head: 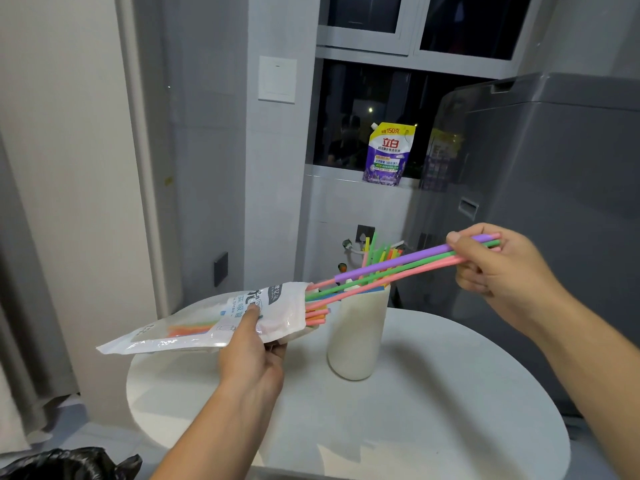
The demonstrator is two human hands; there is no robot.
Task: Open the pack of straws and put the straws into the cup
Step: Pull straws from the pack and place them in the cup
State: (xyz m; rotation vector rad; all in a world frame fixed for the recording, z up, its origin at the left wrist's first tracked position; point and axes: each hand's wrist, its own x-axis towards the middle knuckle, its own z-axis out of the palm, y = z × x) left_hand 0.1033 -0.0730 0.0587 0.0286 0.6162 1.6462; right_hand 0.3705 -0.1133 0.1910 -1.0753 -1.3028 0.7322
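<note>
A black bag (69, 462) lies at the near left. Over the round white table (433, 427), the left hand (251, 355) grips the straw pack (207, 320), thumb on top, its open mouth facing right. The right hand (495, 265) pinches several straws (398, 268), some ends inside that mouth, above the white cup (356, 337) holding more. A purple pouch (388, 154) stands on the far sill.

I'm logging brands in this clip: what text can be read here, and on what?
"立白" on the purple detergent pouch.
"150克" at that pouch's top.
"Straw" and "吸管" on the straw pack.
Smaller print on both: too blurred to read.
</note>
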